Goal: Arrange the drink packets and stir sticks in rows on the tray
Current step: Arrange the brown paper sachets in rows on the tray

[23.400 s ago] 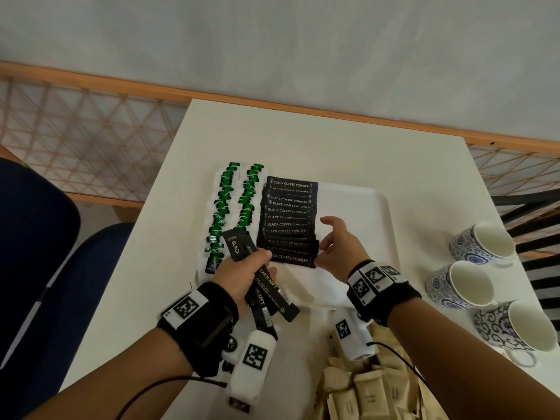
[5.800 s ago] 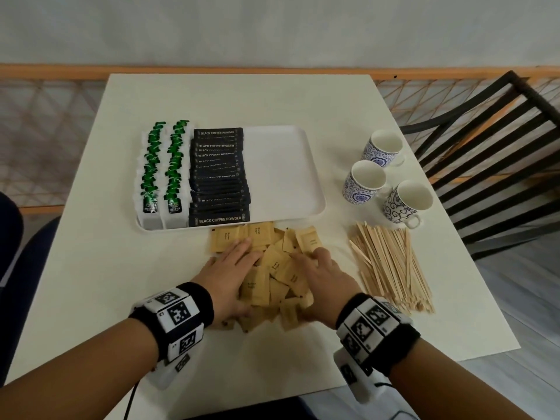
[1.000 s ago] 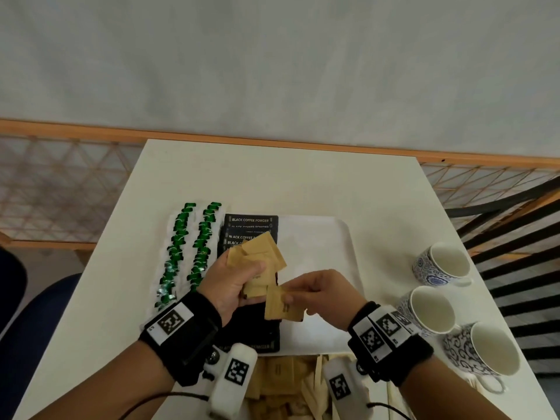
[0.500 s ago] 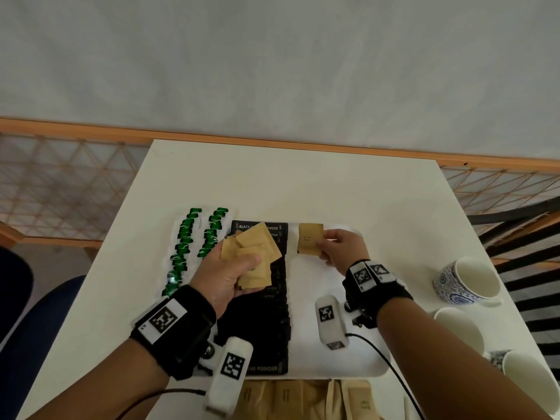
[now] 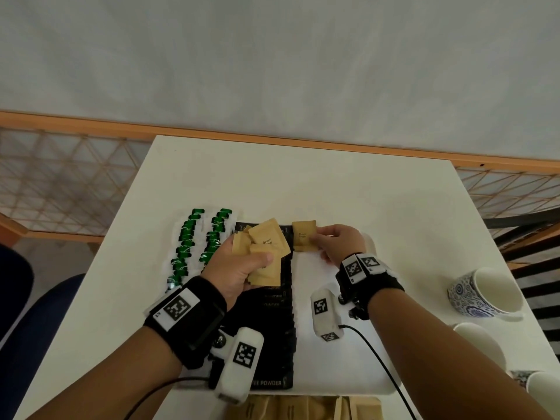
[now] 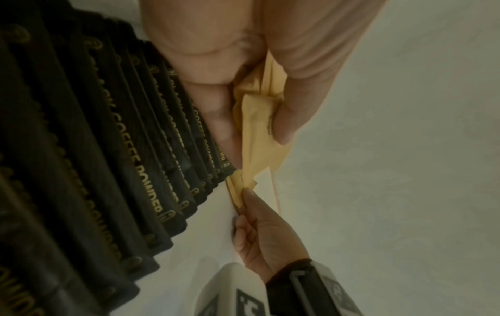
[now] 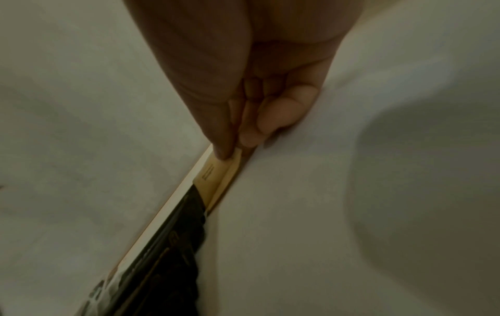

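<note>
Brown sugar packet [image 5: 304, 236] sits at the far end of the white tray [image 5: 339, 374], just right of the row of black coffee packets [image 5: 280, 322], and the right hand [image 5: 338, 242] pinches its right edge between thumb and fingertips. The right wrist view shows the thumb on top and the fingers curled beneath, with the packet low against the tray surface; whether it is fully down I cannot tell. Its printed face is up and its edges run roughly square to the tray, so it reads as the head of a new row alongside the black one.

The left hand [image 5: 242, 269] hovers over the black row, curled round a loose fan of more brown packets [image 5: 266, 247] (several, the count is unclear), thumb pressed on top. That fan lies just left of the placed packet and a little nearer the person, so the supply is close beside the right hand.

The coming move, as I judge it, turns on this: the row must run from the far edge toward the person, parallel to the black row, and the bare strip of tray for it lies directly below the right hand, on its near side. The right hand is the nearer one to that strip and would reach leftward for each next packet. Two rows of green-topped packets [image 5: 197, 244] fill the tray's left side. More brown packets [image 5: 291, 409] wait on the tabletop [image 5: 303, 183] at the near edge.
</note>
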The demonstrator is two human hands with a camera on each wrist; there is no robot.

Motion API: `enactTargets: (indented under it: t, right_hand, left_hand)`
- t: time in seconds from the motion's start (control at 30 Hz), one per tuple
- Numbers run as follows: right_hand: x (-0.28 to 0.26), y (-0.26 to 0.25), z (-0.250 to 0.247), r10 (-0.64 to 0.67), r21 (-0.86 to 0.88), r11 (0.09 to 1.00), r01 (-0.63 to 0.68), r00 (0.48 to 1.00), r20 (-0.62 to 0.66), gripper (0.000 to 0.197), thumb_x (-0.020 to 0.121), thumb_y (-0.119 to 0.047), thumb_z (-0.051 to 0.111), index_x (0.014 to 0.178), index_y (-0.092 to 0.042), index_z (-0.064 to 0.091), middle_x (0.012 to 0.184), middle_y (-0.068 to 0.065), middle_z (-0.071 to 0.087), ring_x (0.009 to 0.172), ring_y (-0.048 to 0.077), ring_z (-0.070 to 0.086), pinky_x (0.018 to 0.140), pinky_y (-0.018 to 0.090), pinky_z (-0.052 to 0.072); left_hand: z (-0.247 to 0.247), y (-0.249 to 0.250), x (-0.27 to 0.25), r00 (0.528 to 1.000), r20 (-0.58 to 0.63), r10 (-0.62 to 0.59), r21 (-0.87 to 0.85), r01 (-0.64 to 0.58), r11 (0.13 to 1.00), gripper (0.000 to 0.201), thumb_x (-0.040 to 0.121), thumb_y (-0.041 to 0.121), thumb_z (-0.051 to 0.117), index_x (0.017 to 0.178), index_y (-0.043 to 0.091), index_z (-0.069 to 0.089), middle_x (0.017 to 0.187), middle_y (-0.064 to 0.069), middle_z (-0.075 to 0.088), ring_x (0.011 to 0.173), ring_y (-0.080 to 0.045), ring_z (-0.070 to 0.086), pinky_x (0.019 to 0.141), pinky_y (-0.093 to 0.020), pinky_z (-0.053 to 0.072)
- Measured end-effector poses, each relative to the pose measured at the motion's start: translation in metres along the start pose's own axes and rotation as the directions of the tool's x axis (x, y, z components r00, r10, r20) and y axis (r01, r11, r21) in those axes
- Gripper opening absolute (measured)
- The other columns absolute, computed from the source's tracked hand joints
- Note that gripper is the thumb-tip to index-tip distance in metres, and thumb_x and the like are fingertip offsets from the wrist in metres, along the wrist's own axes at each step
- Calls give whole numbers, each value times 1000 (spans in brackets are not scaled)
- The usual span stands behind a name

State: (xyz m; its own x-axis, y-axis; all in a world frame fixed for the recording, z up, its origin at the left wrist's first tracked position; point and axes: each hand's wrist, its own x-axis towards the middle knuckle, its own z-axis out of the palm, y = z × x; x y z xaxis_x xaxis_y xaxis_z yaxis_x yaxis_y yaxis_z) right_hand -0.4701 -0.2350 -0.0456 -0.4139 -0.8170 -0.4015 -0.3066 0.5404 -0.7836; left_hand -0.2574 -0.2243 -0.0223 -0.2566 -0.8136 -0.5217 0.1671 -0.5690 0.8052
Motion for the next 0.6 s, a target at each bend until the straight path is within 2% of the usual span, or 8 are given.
enactTargets:
  t: [0.1, 0.17, 0.3, 0.37, 0.43, 0.5, 0.6]
  right_hand:
    - [3, 3, 2, -11, -15, 1000, 11, 1000, -12, 12, 81, -27, 71, 91, -20, 68, 71, 3, 69, 52, 11, 56, 59, 26, 53]
    - [6, 5, 2, -15, -23, 1000, 15, 1000, -14, 13, 81, -28, 71, 91, -20, 68, 73, 3, 70, 52, 11, 57, 58, 26, 53]
    - [7, 5, 1, -17, -61, 998, 16, 1000, -12, 16, 81, -32, 69, 93, -22, 65, 72, 1, 69, 55, 10, 60, 57, 25, 52]
    - [6, 8, 1, -17, -43, 999, 15, 999, -34, 23, 81, -35, 68, 97, -21, 60, 76, 1, 67, 61, 13, 62, 61, 29, 53]
    - [-1, 8, 2, -51, -14, 999, 50, 998, -41, 23, 84, -37, 66, 100, -22, 58, 84, 1, 65, 72, 17, 62, 73, 37, 56]
    - [-14, 2, 3, -114, 55, 992, 112, 993, 31, 17, 88, -38, 61, 98, -24, 61, 87, 0, 67, 72, 15, 61, 71, 34, 56]
    - [-39, -10, 4, -182, 208, 969, 134, 956, 230, 19, 92, -37, 58, 92, -22, 70, 76, -8, 67, 66, 9, 58, 61, 22, 48]
  left_hand:
    - [2, -3, 3, 1000, -2, -12, 15, 12, 1000, 38, 78, -2, 70, 109, 18, 59, 96, -6, 71, 84, -23, 68, 58, -33, 55]
    - [2, -4, 5, 1000, 1, -19, 15, 19, 1000, 39, 78, -2, 71, 109, 17, 60, 95, -6, 70, 83, -23, 68, 54, -32, 54]
    - [5, -6, 6, 1000, 6, -28, 17, 28, 999, 40, 77, -4, 71, 110, 17, 59, 96, -7, 71, 84, -24, 68, 57, -33, 54]
    - [6, -7, 6, 999, 9, -32, 27, 32, 999, 39, 78, -4, 70, 108, 18, 59, 97, -8, 71, 86, -26, 68, 60, -35, 55]
    - [7, -8, 6, 999, 14, -34, 39, 33, 999, 39, 78, -4, 71, 107, 19, 59, 100, -8, 70, 91, -27, 67, 67, -40, 56]
    - [9, -8, 5, 999, 17, -37, 45, 36, 998, 40, 77, -4, 71, 109, 17, 60, 103, -10, 70, 95, -29, 67, 75, -47, 56]
    - [13, -8, 2, 999, 33, -34, 63, 32, 997, 38, 76, -6, 71, 106, 15, 62, 100, -12, 71, 91, -30, 67, 80, -50, 55]
